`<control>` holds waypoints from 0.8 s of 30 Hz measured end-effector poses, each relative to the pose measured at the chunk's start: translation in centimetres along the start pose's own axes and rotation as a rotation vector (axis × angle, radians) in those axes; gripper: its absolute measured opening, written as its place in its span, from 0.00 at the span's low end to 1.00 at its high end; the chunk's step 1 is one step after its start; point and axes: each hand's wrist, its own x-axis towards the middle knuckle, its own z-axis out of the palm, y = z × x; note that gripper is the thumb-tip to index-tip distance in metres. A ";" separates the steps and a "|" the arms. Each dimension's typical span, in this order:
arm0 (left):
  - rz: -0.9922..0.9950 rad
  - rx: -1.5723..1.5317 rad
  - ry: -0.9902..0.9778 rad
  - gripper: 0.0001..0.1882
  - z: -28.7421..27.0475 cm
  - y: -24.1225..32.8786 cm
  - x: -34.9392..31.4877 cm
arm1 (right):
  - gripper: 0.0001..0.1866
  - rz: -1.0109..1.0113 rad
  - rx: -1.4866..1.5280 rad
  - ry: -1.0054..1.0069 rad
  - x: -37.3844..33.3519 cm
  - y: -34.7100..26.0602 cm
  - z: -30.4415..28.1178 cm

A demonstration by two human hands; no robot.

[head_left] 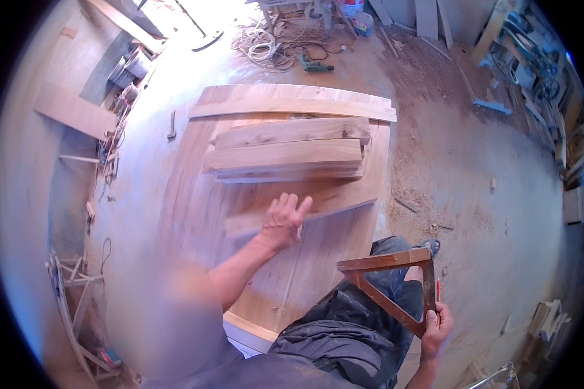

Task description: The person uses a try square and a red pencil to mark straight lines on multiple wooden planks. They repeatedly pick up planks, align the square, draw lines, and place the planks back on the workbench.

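Observation:
My left hand (pixel 284 222) is over a loose board (pixel 337 201) lying aslant on a large wooden panel (pixel 276 288). Its thumb stands apart from the bent fingers, and nothing shows clasped in it; whether it presses on the board I cannot tell. At the lower right, my right hand (pixel 437 327) is closed round the lower corner of a brown wooden triangle square (pixel 386 261), held above my knee. A red pencil (pixel 438 290) sticks up from the same hand. Beyond my left hand lies a stack of thick boards (pixel 285 154).
A long narrow board (pixel 292 107) lies across the panel's far end. On the floor are a hammer (pixel 172 125), a green power drill (pixel 316 65) and coiled cables (pixel 264 48). Wood shavings (pixel 415 211) lie right of the panel. Buckets (pixel 136 63) stand at the left wall.

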 end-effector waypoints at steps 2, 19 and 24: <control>-0.119 0.028 0.077 0.34 -0.7 -2.3 1.5 | 0.07 -0.008 0.005 0.013 0.1 0.1 -0.2; -1.247 -0.006 0.438 0.39 -3.0 3.2 -29.3 | 0.12 -0.099 0.115 -0.336 4.8 -0.6 1.9; -1.641 0.140 0.401 0.44 -2.5 7.7 -34.8 | 0.13 -0.144 0.114 -0.379 6.3 -7.0 5.8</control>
